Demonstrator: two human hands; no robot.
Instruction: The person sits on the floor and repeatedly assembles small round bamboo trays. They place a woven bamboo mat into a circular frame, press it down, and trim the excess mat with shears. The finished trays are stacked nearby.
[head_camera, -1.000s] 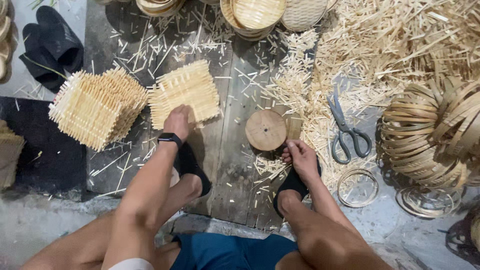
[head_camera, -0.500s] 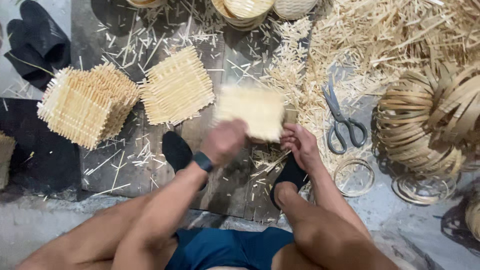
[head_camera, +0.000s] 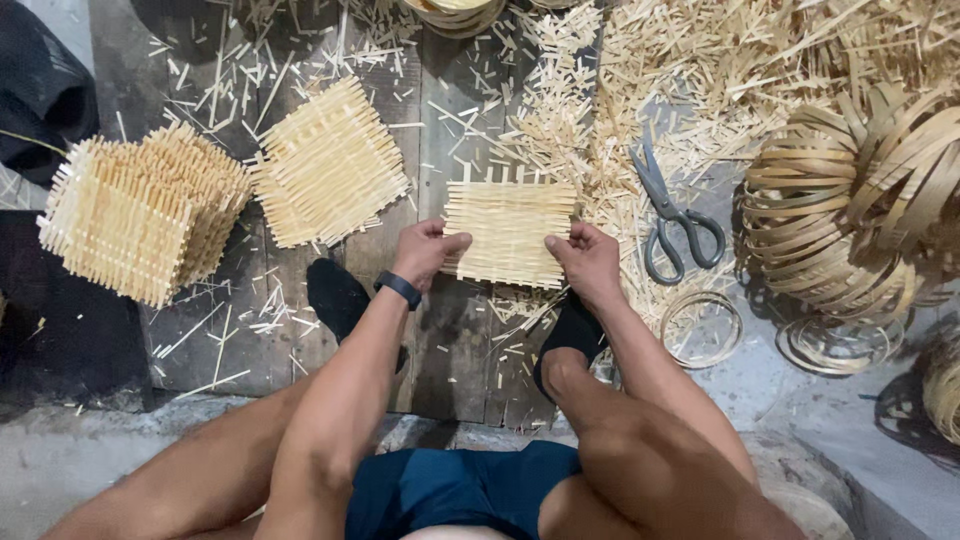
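Both hands grip one square woven bamboo mat (head_camera: 510, 233) flat over the dark wooden board (head_camera: 450, 340); the left hand (head_camera: 425, 250) pinches its left edge, the right hand (head_camera: 585, 260) its right edge; its slats run left to right; another mat (head_camera: 328, 163) and a stack of mats (head_camera: 140, 210) lie left; grey-handled scissors (head_camera: 675, 215) lie right, blades pointing away.

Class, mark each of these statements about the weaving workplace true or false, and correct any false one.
1. Both hands, left hand and right hand, grip one square woven mat. True.
2. The scissors lie left of that mat. False: they lie to its right.
3. Another single woven mat lies flat on the boards. True.
4. The left wrist is bare. False: it wears a dark wristband.
5. A stack of mats sits at far left. True.
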